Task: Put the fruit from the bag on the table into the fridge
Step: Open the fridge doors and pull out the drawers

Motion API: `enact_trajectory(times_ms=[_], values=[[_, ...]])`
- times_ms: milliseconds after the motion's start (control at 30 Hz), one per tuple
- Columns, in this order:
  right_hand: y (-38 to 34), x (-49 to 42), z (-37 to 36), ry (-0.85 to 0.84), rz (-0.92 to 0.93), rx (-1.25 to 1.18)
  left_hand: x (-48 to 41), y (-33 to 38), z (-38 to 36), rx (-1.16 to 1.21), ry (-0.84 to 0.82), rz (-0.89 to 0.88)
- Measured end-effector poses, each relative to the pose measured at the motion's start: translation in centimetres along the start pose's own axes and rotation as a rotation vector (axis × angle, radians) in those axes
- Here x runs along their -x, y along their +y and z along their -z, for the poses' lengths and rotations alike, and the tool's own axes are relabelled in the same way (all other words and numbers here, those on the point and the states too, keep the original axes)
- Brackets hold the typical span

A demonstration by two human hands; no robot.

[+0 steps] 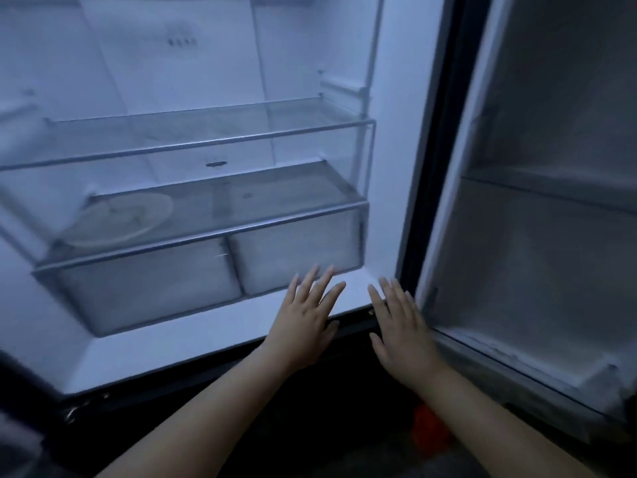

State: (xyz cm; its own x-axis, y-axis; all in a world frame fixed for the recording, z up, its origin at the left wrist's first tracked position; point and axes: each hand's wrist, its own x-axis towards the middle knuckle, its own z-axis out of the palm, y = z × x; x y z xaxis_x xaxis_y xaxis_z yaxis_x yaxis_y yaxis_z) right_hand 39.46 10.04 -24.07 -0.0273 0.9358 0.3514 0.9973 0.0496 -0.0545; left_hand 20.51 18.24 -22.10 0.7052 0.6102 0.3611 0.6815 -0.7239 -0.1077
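Observation:
The fridge [400, 167] stands open in front of me, white inside, with two glass shelves and two drawers below. My left hand [303, 319] reaches toward the front of the right drawer [296, 250], fingers straight and spread, holding nothing. My right hand [401, 326] hovers beside it near the fridge's lower right corner, fingers also straight and empty. No fruit and no bag are in view.
A round plate [120, 219] lies on the lower glass shelf [275, 191] at the left. The upper glass shelf [206, 132] is bare. The open fridge door [534, 236] stands at the right. Something red [431, 429] lies on the dark floor below.

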Motion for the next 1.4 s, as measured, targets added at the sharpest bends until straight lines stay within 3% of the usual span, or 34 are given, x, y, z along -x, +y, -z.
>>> enact_trajectory(times_ms=[167, 367, 467, 733, 933, 1133, 1233, 1300, 1400], values=[[-6.3, -8.4, -1.8, -0.032, 0.155, -0.051, 2.4, -10.1, 2.1, -0.040, 0.016, 0.278], [-12.4, -17.8, -3.9, -0.062, 0.199, -0.132, 4.6, -18.9, 2.1, -0.014, -0.031, 0.452], [-14.7, -20.8, -5.6, -0.132, 0.204, -0.166, 5.0, -21.8, 1.0, 0.001, -0.070, 0.472], [-17.4, -25.3, -9.5, -0.058, 0.182, -0.114, 4.3, -26.1, -2.0, -0.004, -0.181, 0.495], [-16.9, -25.1, -11.0, -0.035, 0.202, -0.040, 4.6, -26.6, -4.0, 0.009, -0.030, 0.480], [-16.8, -25.2, -11.2, -0.002, 0.221, -0.112, 4.3, -25.9, -4.3, 0.029, -0.019, 0.515], [-16.5, -24.9, -11.0, 0.052, 0.220, -0.280, 4.5, -25.4, -4.3, 0.056, -0.002, 0.541], [-16.6, -24.1, -10.1, 0.104, 0.145, -0.541, 4.5, -24.4, -3.9, 0.181, 0.086, 0.616], [-16.6, -22.6, -9.0, 0.192, -0.235, -1.048, 3.6, -22.2, -2.5, 0.667, 0.379, 0.949]])
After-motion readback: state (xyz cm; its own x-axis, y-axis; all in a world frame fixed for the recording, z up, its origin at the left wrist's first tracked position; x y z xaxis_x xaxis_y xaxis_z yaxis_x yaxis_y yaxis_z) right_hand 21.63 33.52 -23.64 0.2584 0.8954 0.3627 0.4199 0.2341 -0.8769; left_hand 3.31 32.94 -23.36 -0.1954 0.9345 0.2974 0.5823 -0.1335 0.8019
